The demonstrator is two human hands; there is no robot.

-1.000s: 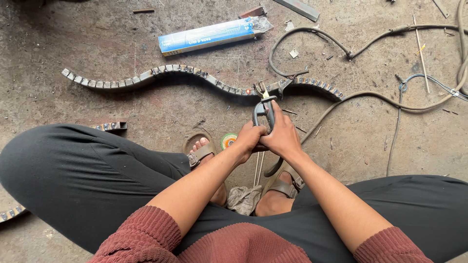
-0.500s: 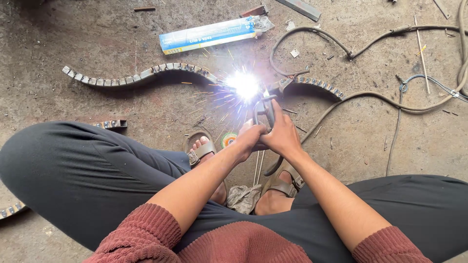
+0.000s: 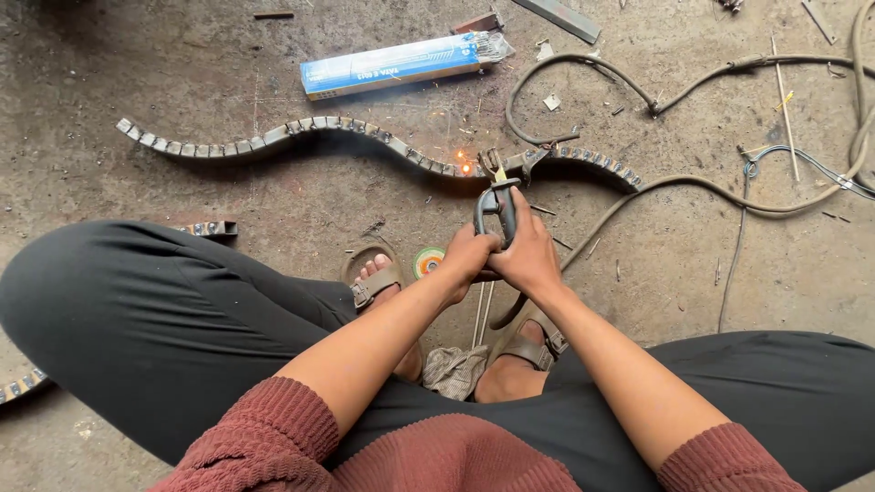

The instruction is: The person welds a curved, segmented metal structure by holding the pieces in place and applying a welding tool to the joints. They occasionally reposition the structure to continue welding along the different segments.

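Both hands grip a dark welding electrode holder (image 3: 495, 202) above the floor between my knees. My left hand (image 3: 468, 257) wraps the handle from the left, and my right hand (image 3: 526, 253) wraps it from the right. The holder's tip points at a wavy strip of notched metal segments (image 3: 301, 130) lying on the concrete. A small orange glow (image 3: 465, 168) sits on that strip just left of the tip.
A blue box of welding rods (image 3: 401, 62) lies beyond the strip. Thick cables (image 3: 693, 182) loop across the right side. A small green-rimmed disc (image 3: 427, 261) rests by my sandalled feet. Another short metal segment (image 3: 211, 229) lies at left.
One second ago there was no arc. Half a second ago a bright white arc flared at the holder's tip. Now it is gone, leaving a small orange glow. My hands barely moved.
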